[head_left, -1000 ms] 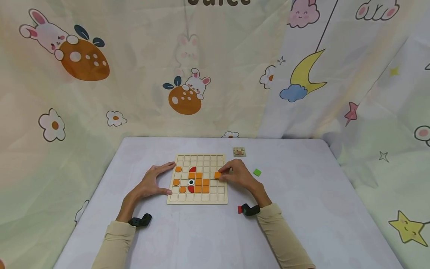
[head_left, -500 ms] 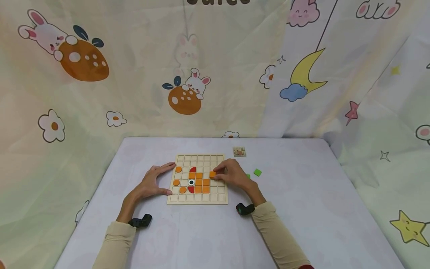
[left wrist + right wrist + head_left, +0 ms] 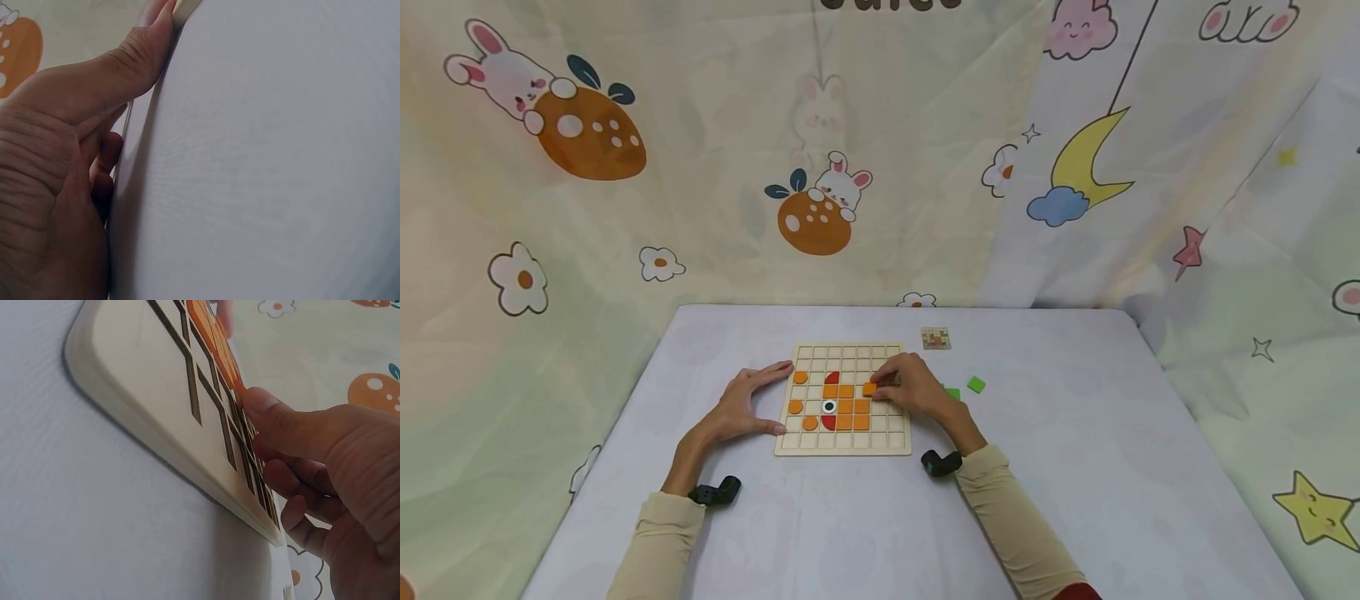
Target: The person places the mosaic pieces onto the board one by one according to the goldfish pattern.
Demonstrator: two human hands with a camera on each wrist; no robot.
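A pale wooden grid board (image 3: 880, 442) lies flat on the table. My left hand (image 3: 737, 408) touches its left edge, thumb and fingers spread apart. In the right half of the board my right hand (image 3: 917, 390) pinches an orange square tile (image 3: 869, 389) by its side. To the left of that tile lie several orange square tiles (image 3: 845, 407) in a block, a round eye piece (image 3: 829, 407), a red curved piece (image 3: 832, 377) above and another red curved piece (image 3: 828, 422) below. Several round orange pieces (image 3: 795, 407) occupy the left columns.
Right of the board a green tile (image 3: 976, 384) lies on the white table (image 3: 1075, 433), with a second green tile (image 3: 952, 393) partly behind my right hand. A small patterned card (image 3: 936, 337) lies beyond the board's back right corner. A printed cloth hangs behind.
My right hand has moved left over the board with the orange square tile, closer to the block of orange tiles. The left hand stays at the board's edge.
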